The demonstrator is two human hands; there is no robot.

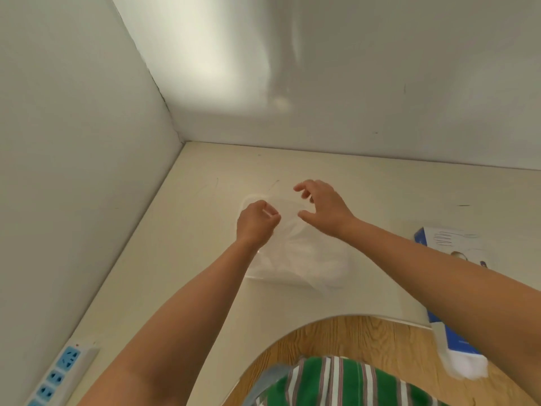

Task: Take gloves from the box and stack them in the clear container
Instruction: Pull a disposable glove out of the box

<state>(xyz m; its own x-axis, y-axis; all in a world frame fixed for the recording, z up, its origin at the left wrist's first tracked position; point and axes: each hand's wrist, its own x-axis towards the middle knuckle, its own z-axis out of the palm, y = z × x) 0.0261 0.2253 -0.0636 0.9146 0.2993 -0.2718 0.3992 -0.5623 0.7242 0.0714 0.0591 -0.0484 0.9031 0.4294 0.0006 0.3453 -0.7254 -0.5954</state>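
Observation:
A clear container (249,201) sits on the cream table, mid-frame, with a crumpled pile of thin translucent gloves (307,259) inside. Both hands hover over its far end. My left hand (257,222) is closed in a pinch on the edge of a thin clear glove (288,213) that spreads toward the right. My right hand (325,208) is beside it with fingers and thumb spread apart, and whether it touches the film is unclear. The blue and white glove box (450,244) lies at the right, partly hidden under my right forearm. White material (465,364) sticks out of its near end.
White walls close off the left and back of the table (205,177). A blue and white power strip (58,373) lies at the lower left by the wall. The table's front edge curves in around my body, with wooden floor (336,338) below.

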